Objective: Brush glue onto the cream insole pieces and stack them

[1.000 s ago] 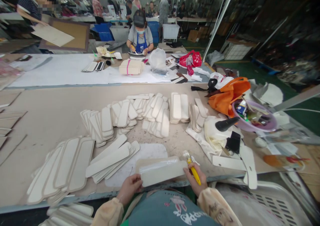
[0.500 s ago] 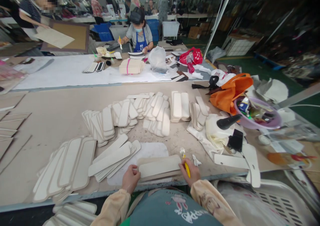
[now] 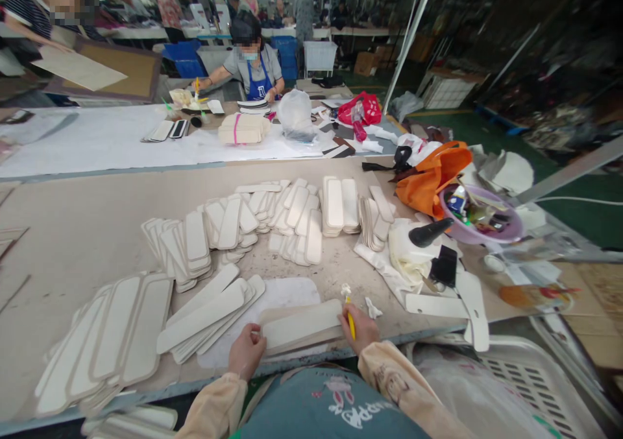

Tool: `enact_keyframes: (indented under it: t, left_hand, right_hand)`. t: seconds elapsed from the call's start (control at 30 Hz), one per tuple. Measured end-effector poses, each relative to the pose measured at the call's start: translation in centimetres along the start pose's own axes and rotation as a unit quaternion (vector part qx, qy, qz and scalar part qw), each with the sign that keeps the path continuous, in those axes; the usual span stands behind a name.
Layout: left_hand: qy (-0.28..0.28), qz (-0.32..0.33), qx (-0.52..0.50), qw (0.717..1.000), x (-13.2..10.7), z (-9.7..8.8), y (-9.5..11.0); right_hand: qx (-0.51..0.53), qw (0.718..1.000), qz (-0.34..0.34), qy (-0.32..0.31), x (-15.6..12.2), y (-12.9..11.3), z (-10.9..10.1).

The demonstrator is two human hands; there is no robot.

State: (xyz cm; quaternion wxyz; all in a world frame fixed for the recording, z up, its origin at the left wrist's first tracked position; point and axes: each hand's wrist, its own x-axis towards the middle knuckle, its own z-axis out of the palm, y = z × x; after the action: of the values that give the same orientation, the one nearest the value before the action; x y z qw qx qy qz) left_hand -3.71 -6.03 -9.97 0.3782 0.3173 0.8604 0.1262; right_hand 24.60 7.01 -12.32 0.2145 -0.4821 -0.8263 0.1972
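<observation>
In front of me a long white panel (image 3: 302, 325) with rounded corners lies over a slightly larger beige piece (image 3: 280, 312). My left hand (image 3: 247, 349) is closed, its thumb and fingers pinched at the panel's left end. At the right end, my right hand (image 3: 361, 330) is closed around the yellow handle of a brush (image 3: 351, 325); its fingertips reach the panel's corner. White stuff coats the brush's tip, which points away from me. Beneath the panel lies a pale sheet (image 3: 292, 291). Left of it, long white strips (image 3: 209, 312) are fanned in a pile.
Larger bordered panels (image 3: 114, 329) overlap at the left, smaller ones (image 3: 197, 235) beyond. A white jug (image 3: 411, 251), an orange bag (image 3: 433, 173) and a purple basin (image 3: 487, 228) stand at right. A co-worker (image 3: 256, 66) works across the table. A plastic crate (image 3: 535, 380) sits low right.
The view has turned slightly right, so everything sits a little further left. Both my hands keep their places at the panel's ends. The co-worker's brush hand has moved down and left.
</observation>
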Motion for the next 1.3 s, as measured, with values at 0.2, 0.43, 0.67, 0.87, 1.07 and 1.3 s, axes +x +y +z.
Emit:
enact_keyframes:
  t: [0.2, 0.43, 0.67, 0.87, 1.07, 1.3]
  left_hand:
    - [0.006, -0.002, 0.016, 1.000, 0.0, -0.3, 0.3]
    - [0.003, -0.003, 0.021, 1.000, 0.4, -0.3, 0.0]
    - [-0.003, 0.001, 0.023, 1.000, 0.5, -0.4, -0.1]
    - [-0.010, 0.000, 0.021, 1.000, 0.5, -0.5, 0.0]
    - [-0.013, -0.002, 0.027, 1.000, 0.5, -0.6, 0.2]
    - [-0.012, -0.008, 0.015, 1.000, 0.6, -0.4, 0.2]
  right_hand:
    - [-0.034, 0.999, -0.007, 0.006, 0.2, 0.0, 0.3]
    - [-0.043, 0.999, -0.009, 0.017, 0.3, 0.3, 0.6]
    - [-0.029, 0.997, -0.065, 0.017, 0.6, 0.8, 0.3]
    - [0.032, 0.976, -0.209, -0.058, 0.3, -0.5, 1.2]
    - [0.039, 0.967, -0.229, -0.105, 0.0, -0.3, 1.3]
    - [0.014, 0.986, -0.162, -0.046, -0.5, 2.9, 1.0]
